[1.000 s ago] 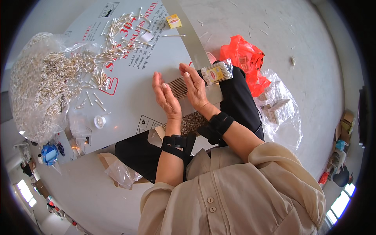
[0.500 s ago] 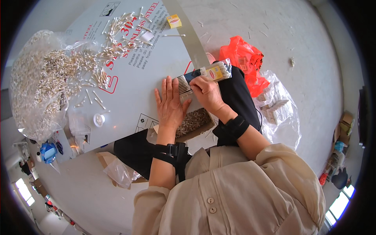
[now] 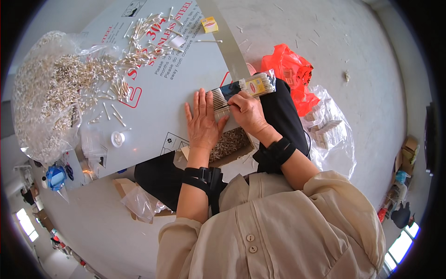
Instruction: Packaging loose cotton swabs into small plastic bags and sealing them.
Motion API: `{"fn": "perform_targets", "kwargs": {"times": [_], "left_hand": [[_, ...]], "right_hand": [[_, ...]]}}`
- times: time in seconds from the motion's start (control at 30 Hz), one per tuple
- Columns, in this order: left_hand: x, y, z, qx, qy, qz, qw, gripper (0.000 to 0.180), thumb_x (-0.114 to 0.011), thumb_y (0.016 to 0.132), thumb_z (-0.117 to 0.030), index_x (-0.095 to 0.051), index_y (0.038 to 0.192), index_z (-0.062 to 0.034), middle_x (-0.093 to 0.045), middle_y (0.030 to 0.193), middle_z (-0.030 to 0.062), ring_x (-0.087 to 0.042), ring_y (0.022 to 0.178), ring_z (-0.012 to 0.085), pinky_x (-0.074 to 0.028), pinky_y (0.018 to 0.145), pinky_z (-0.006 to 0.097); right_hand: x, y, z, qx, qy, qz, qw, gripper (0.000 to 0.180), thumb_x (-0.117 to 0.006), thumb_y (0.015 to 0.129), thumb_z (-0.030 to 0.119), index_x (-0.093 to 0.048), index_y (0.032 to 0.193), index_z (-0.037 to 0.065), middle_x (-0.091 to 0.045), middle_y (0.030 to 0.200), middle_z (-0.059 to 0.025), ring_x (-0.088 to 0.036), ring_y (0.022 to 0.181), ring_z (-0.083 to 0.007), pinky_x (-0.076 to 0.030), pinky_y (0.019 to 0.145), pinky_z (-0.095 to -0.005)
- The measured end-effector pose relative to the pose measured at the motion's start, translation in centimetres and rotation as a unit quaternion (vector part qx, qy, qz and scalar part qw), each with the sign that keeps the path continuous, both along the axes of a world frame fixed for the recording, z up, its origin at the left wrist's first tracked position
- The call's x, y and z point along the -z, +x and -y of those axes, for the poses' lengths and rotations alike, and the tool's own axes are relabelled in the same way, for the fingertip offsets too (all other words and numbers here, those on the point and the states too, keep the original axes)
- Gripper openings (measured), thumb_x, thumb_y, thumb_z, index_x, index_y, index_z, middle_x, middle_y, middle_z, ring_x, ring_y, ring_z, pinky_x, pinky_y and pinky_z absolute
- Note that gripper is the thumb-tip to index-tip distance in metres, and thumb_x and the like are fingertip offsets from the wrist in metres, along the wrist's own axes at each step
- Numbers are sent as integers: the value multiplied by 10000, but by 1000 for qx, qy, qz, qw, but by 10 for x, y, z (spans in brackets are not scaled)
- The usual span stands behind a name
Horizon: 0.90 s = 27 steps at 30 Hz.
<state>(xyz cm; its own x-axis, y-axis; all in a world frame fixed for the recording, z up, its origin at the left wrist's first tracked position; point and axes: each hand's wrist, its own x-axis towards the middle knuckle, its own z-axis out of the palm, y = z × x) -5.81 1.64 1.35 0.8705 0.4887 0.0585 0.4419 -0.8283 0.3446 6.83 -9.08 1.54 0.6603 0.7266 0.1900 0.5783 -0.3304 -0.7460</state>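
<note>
My left hand point(image 3: 202, 123) lies flat on the grey sheet-covered table point(image 3: 160, 109), fingers stretched out. Against its index finger is a neat row of cotton swabs point(image 3: 219, 101). My right hand point(image 3: 248, 111) is closed at the other end of this row, with its fingertips curled under, and what they pinch is hidden. Just beyond it, a clear packet of cotton swabs point(image 3: 260, 84) with a yellow label reaches over the table edge onto my thigh. A dark strip point(image 3: 231, 89) shows between the row and the packet.
Loose swabs spill from a big clear bag point(image 3: 32, 97) at the left. A small yellow box point(image 3: 209, 24) and a round white tub point(image 3: 117, 139) stand on the table. Below its edge is a carton of swabs point(image 3: 230, 146). Red point(image 3: 285, 69) and clear bags point(image 3: 332, 139) lie right.
The view has shifted slightly. My right hand's fingers have curled a little differently at the row of swabs; my left hand stays flat beside it.
</note>
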Motion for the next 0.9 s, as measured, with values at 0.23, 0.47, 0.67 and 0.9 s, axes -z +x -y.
{"fn": "perform_targets", "kwargs": {"times": [0.23,0.47,0.67,0.9], "left_hand": [[0,0,0,-1,3,-14,1000,842,-612,872,-476,-249,1512,-67,-223,1584,137,-185,1475,288,-109,1181,543],[-1,0,0,-3,2,-16,1000,846,-614,870,-477,-249,1511,-62,-226,1583,139,-188,1474,289,-109,1181,543],[0,0,0,-3,4,-23,1000,843,-601,874,-489,-248,1512,-65,-219,1586,136,-181,1478,284,-104,1182,542],[0,0,0,-1,9,-21,1000,832,-586,881,-498,-254,1510,-65,-216,1588,131,-175,1480,280,-99,1183,540]], "right_hand": [[-4,-2,-1,-6,-29,34,999,56,-669,768,83,-617,778,64,-600,781,-102,-629,741,-334,-510,639,-428],[-3,-4,-2,4,-37,22,999,52,-659,780,100,-615,785,75,-596,794,-99,-630,769,-334,-519,658,-437],[-4,-3,-2,-5,-35,27,999,61,-669,776,104,-622,802,75,-598,802,-97,-629,770,-337,-517,661,-435],[-4,-2,-1,-16,-32,24,999,67,-672,781,111,-632,830,88,-590,800,-94,-627,756,-334,-512,649,-441]]}}
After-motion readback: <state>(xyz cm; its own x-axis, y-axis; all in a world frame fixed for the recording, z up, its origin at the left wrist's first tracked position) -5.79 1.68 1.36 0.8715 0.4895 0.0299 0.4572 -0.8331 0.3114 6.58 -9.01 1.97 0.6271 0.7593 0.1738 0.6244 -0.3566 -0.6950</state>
